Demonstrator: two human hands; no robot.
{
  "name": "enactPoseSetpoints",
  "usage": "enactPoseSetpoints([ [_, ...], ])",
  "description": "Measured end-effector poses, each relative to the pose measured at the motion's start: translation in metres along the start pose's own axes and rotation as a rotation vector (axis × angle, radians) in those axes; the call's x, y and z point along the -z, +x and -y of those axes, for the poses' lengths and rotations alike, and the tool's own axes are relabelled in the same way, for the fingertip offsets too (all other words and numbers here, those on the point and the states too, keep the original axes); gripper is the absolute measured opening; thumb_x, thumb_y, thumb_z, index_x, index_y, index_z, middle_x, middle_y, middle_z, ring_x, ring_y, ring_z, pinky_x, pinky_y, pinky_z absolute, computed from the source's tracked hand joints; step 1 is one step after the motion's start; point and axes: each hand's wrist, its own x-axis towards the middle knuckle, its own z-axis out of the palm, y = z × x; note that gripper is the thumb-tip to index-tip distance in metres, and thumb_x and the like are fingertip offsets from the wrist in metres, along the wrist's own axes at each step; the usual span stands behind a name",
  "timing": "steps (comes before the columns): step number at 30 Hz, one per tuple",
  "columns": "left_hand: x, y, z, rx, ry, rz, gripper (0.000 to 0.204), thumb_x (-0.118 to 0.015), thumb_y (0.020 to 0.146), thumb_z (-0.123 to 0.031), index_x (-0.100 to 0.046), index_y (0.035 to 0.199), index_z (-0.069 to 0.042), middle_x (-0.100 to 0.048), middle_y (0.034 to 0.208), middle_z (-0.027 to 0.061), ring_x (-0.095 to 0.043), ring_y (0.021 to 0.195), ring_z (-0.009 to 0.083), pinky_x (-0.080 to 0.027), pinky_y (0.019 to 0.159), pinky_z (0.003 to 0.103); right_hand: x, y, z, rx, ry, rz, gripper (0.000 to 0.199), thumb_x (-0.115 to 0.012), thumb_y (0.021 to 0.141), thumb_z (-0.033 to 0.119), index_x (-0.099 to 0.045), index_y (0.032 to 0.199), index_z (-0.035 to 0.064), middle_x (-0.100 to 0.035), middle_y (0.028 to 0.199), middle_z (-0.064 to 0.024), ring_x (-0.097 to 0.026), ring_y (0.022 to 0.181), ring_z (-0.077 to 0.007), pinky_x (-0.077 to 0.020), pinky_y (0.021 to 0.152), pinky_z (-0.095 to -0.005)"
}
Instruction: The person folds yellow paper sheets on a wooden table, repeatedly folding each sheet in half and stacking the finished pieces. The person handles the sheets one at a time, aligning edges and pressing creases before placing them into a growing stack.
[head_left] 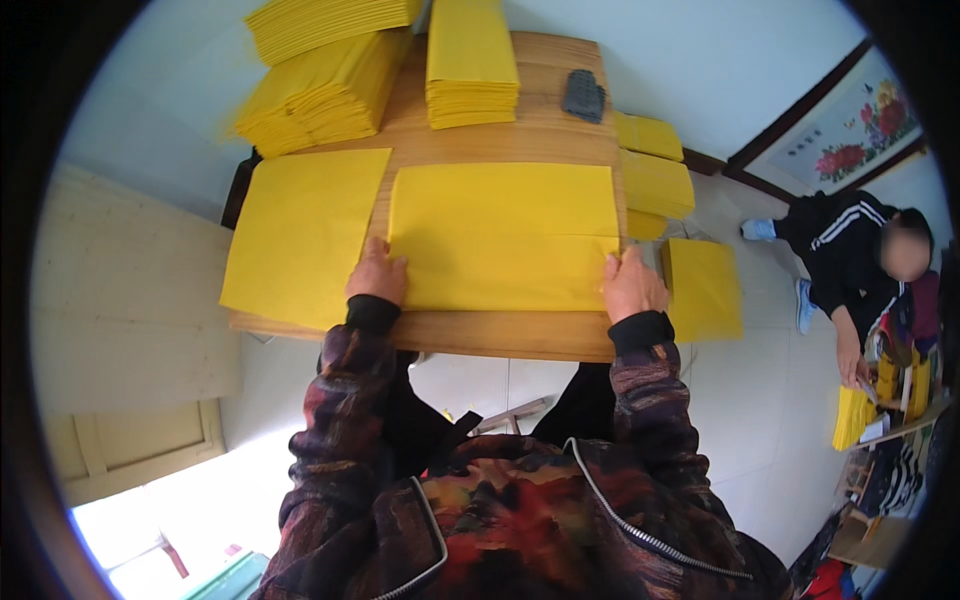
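Wooden table (500,335) carries stacks of yellow paper. Left hand (377,273) rests on the lower left corner of a folded yellow sheet (503,235) at the near centre of the table; right hand (632,285) presses its lower right corner. Fingers of both hands lie flat and extended on the paper, gripping nothing. Flat sheets (303,232) lie just left. Tall stacks (320,95) stand at the far edge beside a dark stapler (584,95). Another person (850,250) crouches at right.
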Motion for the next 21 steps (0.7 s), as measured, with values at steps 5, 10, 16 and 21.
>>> enactPoseSetpoints([
  [5,0.003,-0.010,-0.008,0.071,-0.032,-0.051,0.038,-0.061,0.085,-0.029,-0.047,0.118,-0.016,-0.067,0.100,0.0191,-0.064,0.090,0.0403,-0.050,0.076,0.049,-0.017,0.001,-0.008,0.265,0.002,-0.296,0.020,-0.063,0.083,0.016,-0.054,0.098,0.0064,-0.055,0.116,-0.0139,-0.052,0.109,-0.0352,-0.0451,0.085,-0.0450],
  [10,-0.004,-0.017,-0.010,0.060,0.065,-0.072,0.023,-0.055,0.089,-0.027,-0.048,0.108,-0.016,-0.066,0.095,0.0167,-0.065,0.087,0.0373,-0.050,0.068,0.050,-0.023,0.005,-0.014,0.488,-0.133,-0.296,0.021,-0.056,0.084,0.009,-0.055,0.105,0.0094,-0.046,0.132,-0.0095,-0.039,0.125,-0.0323,-0.0371,0.097,-0.0446],
  [16,-0.003,-0.015,-0.026,-0.297,0.254,-0.334,0.017,-0.055,0.084,-0.015,-0.057,0.100,-0.011,-0.058,0.107,0.0142,-0.058,0.096,0.0327,-0.049,0.077,0.045,-0.027,0.010,-0.013,0.491,-0.237,-0.242,0.022,-0.051,0.088,0.012,-0.055,0.110,0.0112,-0.042,0.139,-0.0093,-0.034,0.132,-0.0324,-0.0324,0.101,-0.0453],
  [21,-0.061,-0.044,-0.142,-0.701,0.176,-0.042,0.040,-0.053,0.088,-0.025,-0.053,0.125,-0.010,-0.047,0.134,0.0122,-0.044,0.123,0.0296,-0.035,0.102,0.044,-0.028,0.012,-0.010,0.504,-0.239,-0.300,0.020,-0.050,0.088,0.013,-0.057,0.107,0.0102,-0.045,0.136,-0.0088,-0.035,0.130,-0.0323,-0.0331,0.099,-0.0474],
])
